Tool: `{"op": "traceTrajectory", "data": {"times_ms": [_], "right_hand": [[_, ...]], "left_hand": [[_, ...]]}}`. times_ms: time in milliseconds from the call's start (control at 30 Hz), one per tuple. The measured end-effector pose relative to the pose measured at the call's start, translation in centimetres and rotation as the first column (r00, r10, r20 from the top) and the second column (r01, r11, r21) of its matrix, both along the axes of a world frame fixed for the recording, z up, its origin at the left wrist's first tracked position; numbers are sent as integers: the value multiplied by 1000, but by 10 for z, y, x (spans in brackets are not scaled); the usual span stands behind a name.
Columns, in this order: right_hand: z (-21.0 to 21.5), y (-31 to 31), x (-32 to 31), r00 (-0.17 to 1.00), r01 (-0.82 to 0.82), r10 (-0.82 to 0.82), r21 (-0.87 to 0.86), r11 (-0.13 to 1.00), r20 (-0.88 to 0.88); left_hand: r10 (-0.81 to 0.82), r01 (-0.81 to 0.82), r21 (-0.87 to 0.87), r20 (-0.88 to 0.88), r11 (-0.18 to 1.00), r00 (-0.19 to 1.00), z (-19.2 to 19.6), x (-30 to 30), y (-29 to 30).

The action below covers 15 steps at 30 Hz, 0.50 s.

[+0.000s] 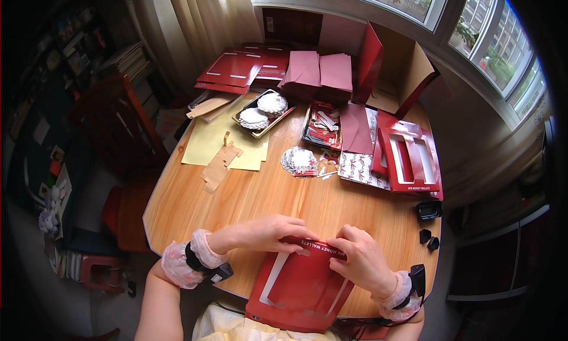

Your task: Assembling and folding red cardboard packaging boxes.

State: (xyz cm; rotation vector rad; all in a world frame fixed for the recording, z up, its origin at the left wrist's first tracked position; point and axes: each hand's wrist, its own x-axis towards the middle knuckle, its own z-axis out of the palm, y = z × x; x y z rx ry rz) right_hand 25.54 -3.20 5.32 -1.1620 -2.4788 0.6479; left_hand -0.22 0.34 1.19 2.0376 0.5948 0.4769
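Observation:
A flat red cardboard box (pixel 305 288) with white-edged window outlines and white lettering lies tilted over the near table edge, its lower end by my lap. My left hand (pixel 269 233) grips its far edge near the left corner, fingers bent over the cardboard. At the far right corner, my right hand (pixel 362 255) pinches the same edge, thumb and fingers closed on it. Parts of the fingertips are hidden behind the cardboard. Both wrists wear a pale pink frilled cuff with a black strapped device.
Beyond my hands lie silver round stickers (pixel 297 160), a black tray of scraps (pixel 322 126) and a tray of silver discs (pixel 263 113). Pink envelopes (pixel 318 71), red box sheets (pixel 232 67), an open carton (pixel 395 74) and windowed red boxes (pixel 409 157) line the far side.

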Motion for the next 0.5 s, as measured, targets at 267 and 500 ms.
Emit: {"op": "traceTrajectory", "data": {"times_ms": [267, 500], "right_hand": [[-1, -4, 1, 999, -31, 30, 6, 1000, 40], [3, -7, -2, 996, -59, 57, 37, 998, 75]], "left_hand": [[-76, 78, -57, 45, 995, 996, -5, -1, 1], [-99, 101, -35, 54, 994, 994, -4, -1, -1]]}}
